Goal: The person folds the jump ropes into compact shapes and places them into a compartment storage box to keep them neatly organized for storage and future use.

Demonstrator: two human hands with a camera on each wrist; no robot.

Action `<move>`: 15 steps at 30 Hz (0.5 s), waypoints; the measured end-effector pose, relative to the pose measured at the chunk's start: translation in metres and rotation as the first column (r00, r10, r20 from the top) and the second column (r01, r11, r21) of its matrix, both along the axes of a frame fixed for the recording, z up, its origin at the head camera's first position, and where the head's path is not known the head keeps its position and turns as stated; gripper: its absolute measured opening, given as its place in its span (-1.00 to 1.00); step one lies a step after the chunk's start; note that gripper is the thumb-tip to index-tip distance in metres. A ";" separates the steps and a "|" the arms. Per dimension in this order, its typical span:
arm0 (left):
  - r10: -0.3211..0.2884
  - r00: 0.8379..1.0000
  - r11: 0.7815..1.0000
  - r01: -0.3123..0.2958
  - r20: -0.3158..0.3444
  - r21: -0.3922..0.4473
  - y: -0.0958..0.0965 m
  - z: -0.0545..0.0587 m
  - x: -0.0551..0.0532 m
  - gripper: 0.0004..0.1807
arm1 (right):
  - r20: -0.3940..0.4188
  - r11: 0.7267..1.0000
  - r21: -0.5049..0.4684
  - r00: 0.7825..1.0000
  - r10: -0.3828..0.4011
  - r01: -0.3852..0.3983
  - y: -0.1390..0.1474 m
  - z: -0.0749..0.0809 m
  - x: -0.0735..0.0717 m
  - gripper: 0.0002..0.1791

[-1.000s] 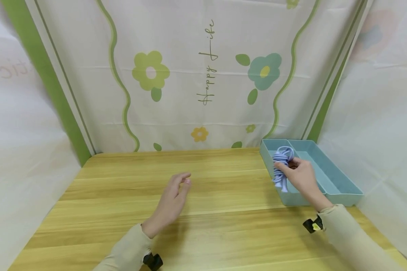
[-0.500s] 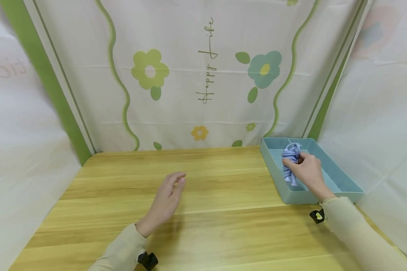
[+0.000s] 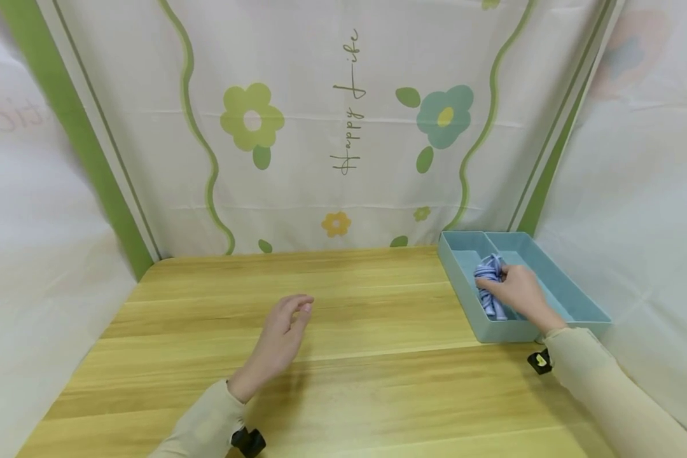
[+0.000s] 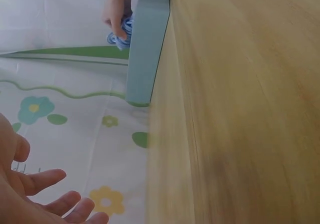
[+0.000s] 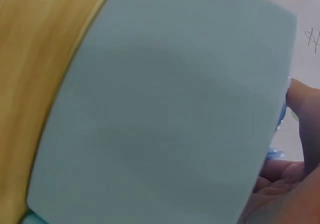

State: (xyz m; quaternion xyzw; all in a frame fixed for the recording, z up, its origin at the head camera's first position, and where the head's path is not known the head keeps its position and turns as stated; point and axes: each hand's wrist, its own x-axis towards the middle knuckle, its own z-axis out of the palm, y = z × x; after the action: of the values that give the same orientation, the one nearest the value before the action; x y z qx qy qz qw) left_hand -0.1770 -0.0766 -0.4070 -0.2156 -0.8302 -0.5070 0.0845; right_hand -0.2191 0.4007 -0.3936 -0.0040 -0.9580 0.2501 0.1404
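My right hand grips a bundled light-blue jump rope by its upper part, thumb on one side and fingers on the other. Its two handles point toward me, down inside the left compartment of a teal box. In the right wrist view the box's outer wall covers most of the rope. Above the table, left of the middle, my left hand hovers with loosely bent fingers and holds nothing; the left wrist view shows those fingers spread apart.
The teal box has a divider and a wider right compartment. It stands at the back right of the wooden table, close to the right-hand curtain. A printed curtain hangs along the table's back edge.
My right hand has carried the jump rope rightward and then lowered it into the box's left compartment. The left hand has drifted slightly left.
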 end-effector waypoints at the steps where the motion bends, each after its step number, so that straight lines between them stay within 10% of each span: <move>1: -0.002 1.000 1.000 0.002 -0.002 -0.001 0.000 0.000 0.000 -0.55 | 0.016 1.000 0.003 1.000 0.004 -0.004 0.000 -0.001 0.000 -0.51; 15: 0.003 1.000 1.000 -0.003 0.012 -0.021 -0.003 0.000 0.003 -0.52 | 0.073 0.995 0.065 0.994 0.077 -0.081 0.000 -0.006 -0.004 -0.39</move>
State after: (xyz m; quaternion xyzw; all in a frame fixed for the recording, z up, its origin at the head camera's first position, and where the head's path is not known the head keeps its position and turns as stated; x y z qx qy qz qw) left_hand -0.1743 -0.0794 -0.4071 -0.2120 -0.8363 -0.4996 0.0779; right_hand -0.2227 0.4010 -0.3996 0.0300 -0.9696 0.2227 0.0968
